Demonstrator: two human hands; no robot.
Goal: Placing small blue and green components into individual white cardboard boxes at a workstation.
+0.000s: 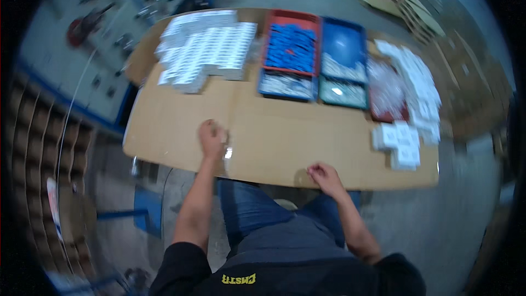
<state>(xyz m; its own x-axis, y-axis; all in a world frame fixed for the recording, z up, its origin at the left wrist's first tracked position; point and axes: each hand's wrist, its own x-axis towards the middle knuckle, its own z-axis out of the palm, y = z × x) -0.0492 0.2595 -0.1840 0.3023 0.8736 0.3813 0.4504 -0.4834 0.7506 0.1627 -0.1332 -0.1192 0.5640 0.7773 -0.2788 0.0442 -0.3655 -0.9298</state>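
Observation:
Above the cardboard-covered table [263, 131], left of its middle, is my left hand [211, 138], its fingers curled in. Whatever they may hold is too small and blurred to make out. Just beside it a shiny see-through strip [228, 153] lies on the cardboard. At the table's near edge, right of the middle, my right hand [325, 177] has thumb and fingers drawn together. I cannot see what, if anything, is pinched there. The two hands are well apart, and neither touches the trays or the white boxes.
Rows of small white boxes [219, 49] are stacked at the far left. Behind the middle stand a red tray [292, 16] of blue parts and several blue and green trays [344, 35]. A red tray [390, 116] holds plastic bags. More white boxes [405, 153] line the right side.

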